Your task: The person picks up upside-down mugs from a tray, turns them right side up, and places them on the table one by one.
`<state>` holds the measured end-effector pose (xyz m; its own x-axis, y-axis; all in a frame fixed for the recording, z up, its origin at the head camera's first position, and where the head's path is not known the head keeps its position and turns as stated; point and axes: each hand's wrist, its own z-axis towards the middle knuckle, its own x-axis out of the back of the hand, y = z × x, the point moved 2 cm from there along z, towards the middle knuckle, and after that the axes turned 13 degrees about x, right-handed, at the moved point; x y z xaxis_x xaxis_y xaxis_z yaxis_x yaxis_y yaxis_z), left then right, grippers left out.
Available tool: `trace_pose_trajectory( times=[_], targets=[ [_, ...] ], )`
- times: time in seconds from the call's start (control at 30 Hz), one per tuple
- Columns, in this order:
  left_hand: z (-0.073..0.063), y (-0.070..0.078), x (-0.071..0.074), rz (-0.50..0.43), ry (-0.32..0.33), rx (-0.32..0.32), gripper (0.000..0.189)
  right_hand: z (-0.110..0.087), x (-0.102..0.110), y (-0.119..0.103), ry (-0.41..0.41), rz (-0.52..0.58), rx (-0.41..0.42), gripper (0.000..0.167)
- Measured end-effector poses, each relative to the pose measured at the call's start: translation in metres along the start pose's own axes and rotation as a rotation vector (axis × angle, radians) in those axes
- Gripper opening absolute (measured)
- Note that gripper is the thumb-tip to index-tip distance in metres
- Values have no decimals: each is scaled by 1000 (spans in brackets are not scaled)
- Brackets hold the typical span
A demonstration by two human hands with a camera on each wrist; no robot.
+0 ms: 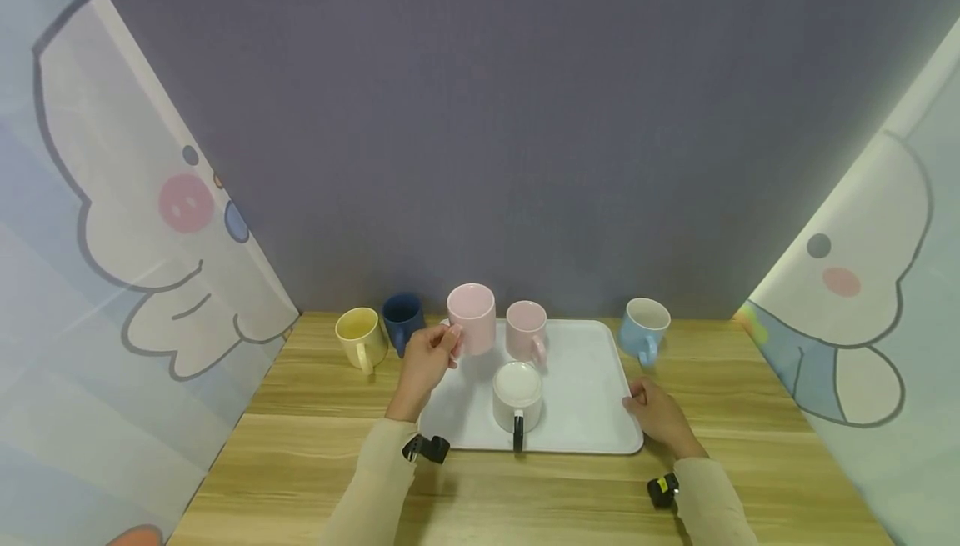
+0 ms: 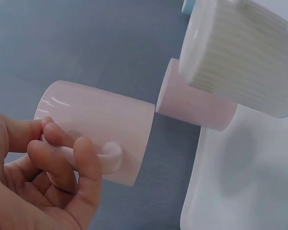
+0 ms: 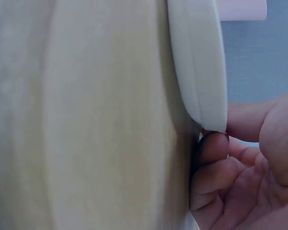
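My left hand (image 1: 430, 360) holds a pink mug (image 1: 474, 321) by its handle, upright over the tray's back left corner. In the left wrist view the fingers wrap the handle (image 2: 113, 157). A second, smaller pink mug (image 1: 522, 328) stands on the white tray (image 1: 581, 396), close to the right of the held one. Nearer the front, a white mug with a black handle (image 1: 517, 400) rests bottom up on the tray. My right hand (image 1: 660, 414) pinches the tray's right rim, thumb on top and fingers beneath the edge (image 3: 201, 91).
Left of the tray stand a yellow mug (image 1: 362, 338) and a dark blue mug (image 1: 403, 321). A light blue mug (image 1: 643, 329) is on the wooden table (image 1: 315, 446) beyond the tray's right side. A grey wall (image 1: 480, 112) closes off the back.
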<state>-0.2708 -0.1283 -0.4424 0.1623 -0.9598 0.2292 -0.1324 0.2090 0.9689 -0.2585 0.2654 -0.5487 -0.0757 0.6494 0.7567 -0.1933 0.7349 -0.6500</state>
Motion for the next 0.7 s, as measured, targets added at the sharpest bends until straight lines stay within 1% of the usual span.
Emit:
trace_pose_trajectory(
  times=[0.23,0.5,0.7],
  targets=[
    [0,10,-2,-8,3,-31,29,0,-1,2,9,-2,9,28],
    [-3,20,-3,-19,-11,-33,29,0,-2,4,12,4,8,27],
    [-2,22,-5,-30,-24,-26,32,0,-2,4,11,3,4,26]
  ],
)
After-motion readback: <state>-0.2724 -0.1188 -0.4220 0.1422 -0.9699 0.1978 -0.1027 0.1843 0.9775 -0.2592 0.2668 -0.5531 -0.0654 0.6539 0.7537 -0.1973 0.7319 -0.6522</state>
